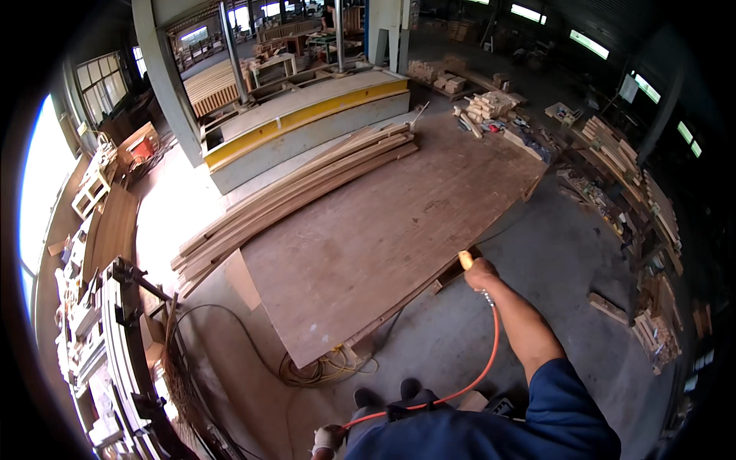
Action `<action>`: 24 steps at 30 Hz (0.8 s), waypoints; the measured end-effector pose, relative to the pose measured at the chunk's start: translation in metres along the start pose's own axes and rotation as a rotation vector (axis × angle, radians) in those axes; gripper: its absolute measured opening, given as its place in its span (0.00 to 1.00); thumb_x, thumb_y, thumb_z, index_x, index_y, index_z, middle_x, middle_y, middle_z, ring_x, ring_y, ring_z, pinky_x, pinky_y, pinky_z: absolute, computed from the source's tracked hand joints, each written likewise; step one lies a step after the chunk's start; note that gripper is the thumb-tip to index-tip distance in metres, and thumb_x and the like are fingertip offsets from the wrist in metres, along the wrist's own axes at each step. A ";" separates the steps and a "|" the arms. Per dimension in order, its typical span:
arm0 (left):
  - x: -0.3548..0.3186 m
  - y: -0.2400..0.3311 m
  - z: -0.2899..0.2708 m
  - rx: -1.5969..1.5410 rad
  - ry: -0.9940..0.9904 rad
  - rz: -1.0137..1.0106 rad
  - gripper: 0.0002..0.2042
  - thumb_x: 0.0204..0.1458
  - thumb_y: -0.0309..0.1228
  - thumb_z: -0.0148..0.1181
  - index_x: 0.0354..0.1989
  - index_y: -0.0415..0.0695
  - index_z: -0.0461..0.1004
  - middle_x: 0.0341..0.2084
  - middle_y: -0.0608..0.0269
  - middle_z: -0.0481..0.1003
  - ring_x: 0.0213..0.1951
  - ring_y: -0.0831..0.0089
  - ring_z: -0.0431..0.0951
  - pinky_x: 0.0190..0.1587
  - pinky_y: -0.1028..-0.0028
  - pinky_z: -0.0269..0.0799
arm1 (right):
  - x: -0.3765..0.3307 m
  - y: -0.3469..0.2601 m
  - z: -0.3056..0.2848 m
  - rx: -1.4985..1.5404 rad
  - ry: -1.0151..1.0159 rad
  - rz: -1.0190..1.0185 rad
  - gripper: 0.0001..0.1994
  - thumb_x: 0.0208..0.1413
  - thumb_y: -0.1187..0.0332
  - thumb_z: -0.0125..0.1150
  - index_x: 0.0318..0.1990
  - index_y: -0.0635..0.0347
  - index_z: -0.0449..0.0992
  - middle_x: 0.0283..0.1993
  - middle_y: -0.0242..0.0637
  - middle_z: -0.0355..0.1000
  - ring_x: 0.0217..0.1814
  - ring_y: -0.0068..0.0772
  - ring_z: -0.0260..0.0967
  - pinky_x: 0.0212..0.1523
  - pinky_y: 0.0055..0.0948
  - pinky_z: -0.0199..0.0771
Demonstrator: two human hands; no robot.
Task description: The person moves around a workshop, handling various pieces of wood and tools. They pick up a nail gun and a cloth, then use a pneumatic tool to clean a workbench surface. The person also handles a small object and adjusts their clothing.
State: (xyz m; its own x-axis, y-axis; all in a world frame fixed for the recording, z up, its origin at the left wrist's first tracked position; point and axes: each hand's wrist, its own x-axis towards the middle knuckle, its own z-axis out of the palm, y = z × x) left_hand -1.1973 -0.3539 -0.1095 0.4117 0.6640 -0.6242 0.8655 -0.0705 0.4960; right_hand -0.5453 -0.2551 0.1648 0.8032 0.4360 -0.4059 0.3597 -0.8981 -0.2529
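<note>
My right hand [481,274], arm stretched forward, is closed round a yellow air gun [465,260] at the near right edge of a large brown wooden board [368,238]. A metal coupling below that hand joins the air gun to an orange hose [491,356], which curves back across my waist. Low in the picture, my left hand [330,437], in what looks like a pale glove, is closed on the hose; its fingers are partly hidden. Long wooden strips [299,199] lie stacked along the board's far left side.
Beyond the strips stands a large press [307,126] with a yellow band. Coiled cables [314,372] lie on the floor under the board's near corner. A metal clamp rack [115,360] stands at left. Wood pieces [491,106] sit at the board's far end, and more wood [655,330] is piled at right.
</note>
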 end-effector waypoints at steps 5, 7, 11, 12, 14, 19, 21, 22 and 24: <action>-0.016 0.025 -0.015 0.154 0.021 0.012 0.21 0.55 0.56 0.54 0.40 0.55 0.85 0.42 0.59 0.83 0.45 0.52 0.82 0.50 0.57 0.76 | -0.074 -0.073 0.087 -0.285 -0.198 -0.500 0.20 0.55 0.54 0.67 0.44 0.63 0.82 0.45 0.54 0.80 0.50 0.53 0.79 0.50 0.46 0.79; -0.027 0.029 -0.016 0.041 0.019 -0.100 0.20 0.53 0.53 0.59 0.42 0.53 0.86 0.41 0.57 0.83 0.46 0.53 0.82 0.53 0.61 0.75 | -0.131 -0.101 0.104 -0.402 -0.358 -0.729 0.21 0.55 0.53 0.66 0.40 0.66 0.83 0.41 0.56 0.80 0.47 0.54 0.80 0.49 0.47 0.79; -0.023 0.028 -0.011 -0.085 0.050 -0.194 0.19 0.51 0.50 0.64 0.43 0.52 0.86 0.40 0.54 0.83 0.47 0.56 0.83 0.56 0.64 0.74 | -0.166 -0.109 0.131 -0.508 -0.576 -0.890 0.19 0.51 0.59 0.63 0.43 0.67 0.82 0.45 0.57 0.80 0.50 0.51 0.80 0.52 0.46 0.79; -0.022 0.026 -0.011 -0.081 0.055 -0.170 0.18 0.51 0.50 0.64 0.42 0.52 0.86 0.40 0.54 0.83 0.47 0.56 0.83 0.56 0.64 0.74 | -0.158 -0.107 0.127 -0.500 -0.542 -0.828 0.18 0.51 0.60 0.63 0.42 0.65 0.83 0.45 0.56 0.80 0.50 0.50 0.80 0.52 0.45 0.79; -0.024 0.024 -0.013 -0.085 0.062 -0.137 0.18 0.51 0.49 0.65 0.41 0.51 0.86 0.39 0.54 0.84 0.45 0.56 0.84 0.54 0.64 0.75 | -0.117 -0.083 0.120 -0.459 -0.423 -0.660 0.16 0.51 0.61 0.63 0.42 0.62 0.83 0.46 0.53 0.80 0.51 0.49 0.80 0.51 0.43 0.79; -0.025 0.020 -0.017 -0.195 0.086 -0.170 0.16 0.51 0.47 0.65 0.40 0.52 0.87 0.37 0.55 0.84 0.41 0.56 0.84 0.49 0.62 0.78 | -0.028 -0.005 0.032 -0.194 0.000 -0.023 0.10 0.53 0.68 0.61 0.41 0.59 0.82 0.38 0.45 0.82 0.40 0.43 0.83 0.41 0.38 0.82; -0.022 0.013 -0.018 -0.055 0.086 -0.127 0.15 0.54 0.48 0.62 0.39 0.52 0.87 0.36 0.57 0.84 0.41 0.55 0.84 0.48 0.60 0.78 | -0.031 0.002 0.008 -0.165 -0.005 0.064 0.08 0.53 0.68 0.60 0.38 0.61 0.81 0.31 0.44 0.81 0.30 0.41 0.82 0.35 0.38 0.81; -0.017 0.006 -0.020 0.102 0.043 0.099 0.19 0.57 0.52 0.55 0.36 0.53 0.86 0.36 0.57 0.84 0.41 0.52 0.83 0.47 0.57 0.78 | -0.035 0.007 0.013 -0.145 -0.043 0.007 0.08 0.53 0.69 0.59 0.36 0.62 0.81 0.29 0.44 0.81 0.28 0.39 0.81 0.32 0.38 0.80; 0.003 -0.013 -0.004 0.255 -0.021 0.043 0.26 0.57 0.60 0.48 0.34 0.55 0.86 0.35 0.56 0.83 0.40 0.49 0.83 0.45 0.55 0.78 | -0.065 0.003 0.026 -0.072 -0.268 -0.053 0.09 0.52 0.70 0.57 0.33 0.65 0.82 0.24 0.45 0.79 0.24 0.38 0.79 0.27 0.40 0.77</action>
State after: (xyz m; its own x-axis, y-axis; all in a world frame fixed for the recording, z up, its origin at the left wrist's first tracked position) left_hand -1.2085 -0.3480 -0.1152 0.4536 0.6406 -0.6195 0.8897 -0.2857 0.3560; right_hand -0.6089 -0.2849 0.1670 0.6315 0.4734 -0.6141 0.4387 -0.8712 -0.2205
